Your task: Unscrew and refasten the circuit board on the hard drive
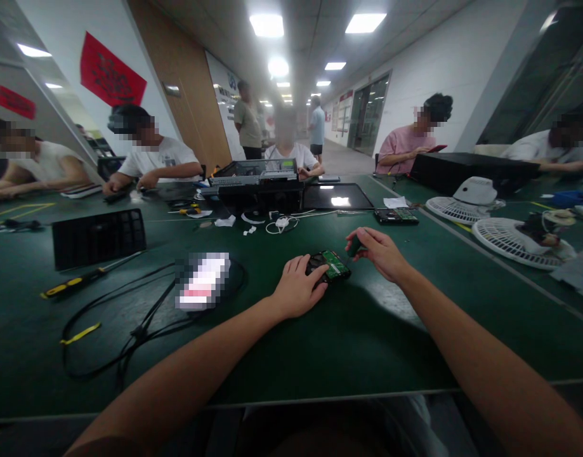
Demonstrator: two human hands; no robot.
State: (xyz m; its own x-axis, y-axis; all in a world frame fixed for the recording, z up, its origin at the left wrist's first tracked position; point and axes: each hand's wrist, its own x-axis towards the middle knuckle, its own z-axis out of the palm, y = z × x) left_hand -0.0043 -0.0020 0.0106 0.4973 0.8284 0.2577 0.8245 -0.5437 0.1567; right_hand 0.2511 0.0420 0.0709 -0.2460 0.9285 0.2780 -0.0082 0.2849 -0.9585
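Observation:
A hard drive (336, 265) lies on the green table with its green circuit board facing up. My left hand (298, 282) presses on its left side, thumb and fingers around that part and covering it. My right hand (379, 252) is closed around the dark handle of a small screwdriver (353, 246). The screwdriver points down at the drive's right edge; whether its tip touches the drive is too small to tell. A second hard drive (396, 216) lies farther back to the right, apart from both hands.
To the left are a yellow-black screwdriver (77, 282), a black cable (134, 336), a blurred-out bright phone-like object (202, 281) and a dark panel (99, 238). An opened computer case (255, 184) stands ahead. White fan parts (507, 241) lie right. Several people sit around the table.

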